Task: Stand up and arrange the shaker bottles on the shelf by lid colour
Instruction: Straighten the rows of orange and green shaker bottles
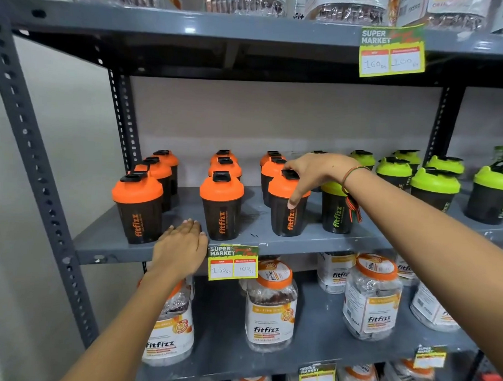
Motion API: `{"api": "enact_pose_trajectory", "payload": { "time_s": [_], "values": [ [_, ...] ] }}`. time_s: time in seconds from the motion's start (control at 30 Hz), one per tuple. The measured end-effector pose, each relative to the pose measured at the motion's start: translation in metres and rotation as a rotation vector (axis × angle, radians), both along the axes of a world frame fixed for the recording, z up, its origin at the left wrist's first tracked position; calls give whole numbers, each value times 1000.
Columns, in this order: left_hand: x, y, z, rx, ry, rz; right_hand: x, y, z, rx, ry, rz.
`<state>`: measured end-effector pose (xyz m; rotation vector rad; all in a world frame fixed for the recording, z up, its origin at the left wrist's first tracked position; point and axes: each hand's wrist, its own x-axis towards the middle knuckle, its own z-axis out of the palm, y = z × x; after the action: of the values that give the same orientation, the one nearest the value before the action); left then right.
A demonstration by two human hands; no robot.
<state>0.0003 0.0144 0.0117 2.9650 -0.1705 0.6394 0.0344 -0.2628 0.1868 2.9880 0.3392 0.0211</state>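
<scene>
1. Nearest: left hand (181, 249) lies flat, palm down, on the front lip of the grey steel shelf (109, 241). Fingers together and extended, holding nothing. It sits between two front-row orange-lid shakers, fingertips just beside the base of the middle one (221, 206).
2. Price tag (233, 263) hangs off the shelf edge, just right of that hand.
3. Right hand (310, 175) is draped over the orange lid of the third front-row shaker (287, 206). Thumb runs down the bottle's side, fingers curl past the black flip cap. A loose top grasp; whether it bears weight, cannot tell.
4. Immediately right of the grip: a green-lid shaker (336, 210), partly hidden by the wrist and its thread tassel.
5. Behind the grip: more orange lids in rows; further right, the green-lid group (435, 184). All visible bottles upright, colours already grouped.
6. Risk: the forearm or tassel could clip the green neighbour on withdrawal and topple it. A lid-only hold could let the bottle swing into the one behind.
</scene>
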Motion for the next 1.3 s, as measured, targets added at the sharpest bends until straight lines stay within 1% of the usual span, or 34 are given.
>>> {"api": "enact_pose_trajectory", "payload": {
  "time_s": [0.1, 0.17, 0.27, 0.3, 0.33, 0.4, 0.47, 0.53, 0.57, 0.63, 0.73, 0.8, 0.83, 0.87, 0.93, 1.0, 1.07, 1.17, 1.3],
  "values": [
    [0, 0, 0, 0, -11, 0, -2, -4, -1, 36, 25, 2],
    [0, 0, -2, -10, -38, 1, -7, -8, -2, 125, 18, 28],
    [-1, -1, -6, -58, -103, 1, -18, -17, 0, 324, -130, 73],
    [0, -1, -7, -112, -121, -17, -21, -21, 1, 352, -211, 84],
    [-1, -1, -6, -212, -135, -34, -25, -26, 3, 371, -299, 93],
    [-6, -1, -2, -516, -202, -34, -31, -37, 7, 461, -469, 107],
    [-17, -5, 2, -808, -359, -36, -37, -51, 9, 629, -599, 116],
    [-34, -18, 9, -988, -550, -106, -42, -66, 11, 802, -689, 113],
    [-43, -28, 13, -1038, -634, -163, -43, -73, 12, 872, -721, 108],
    [-58, -57, 26, -1070, -767, -267, -45, -89, 11, 956, -766, 91],
    [-72, -114, 46, -1048, -858, -419, -41, -117, 5, 1024, -789, 75],
    [-76, -156, 55, -993, -834, -500, -36, -137, -2, 1052, -789, 82],
    [-76, -178, 58, -960, -778, -530, -33, -148, -6, 1052, -785, 89],
    [-74, -200, 59, -925, -688, -545, -29, -159, -10, 1038, -781, 97],
    [-65, -241, 56, -837, -443, -535, -23, -181, -20, 978, -791, 117],
    [-50, -274, 44, -765, -255, -475, -19, -204, -34, 904, -825, 135],
    [-34, -294, 32, -752, -187, -381, -17, -226, -47, 857, -871, 145],
    [-20, -310, 21, -834, -144, -235, -17, -256, -64, 839, -987, 135],
    [-5, -316, 16, -914, -70, -142, -23, -288, -88, 898, -1112, 59]
  ]
}}
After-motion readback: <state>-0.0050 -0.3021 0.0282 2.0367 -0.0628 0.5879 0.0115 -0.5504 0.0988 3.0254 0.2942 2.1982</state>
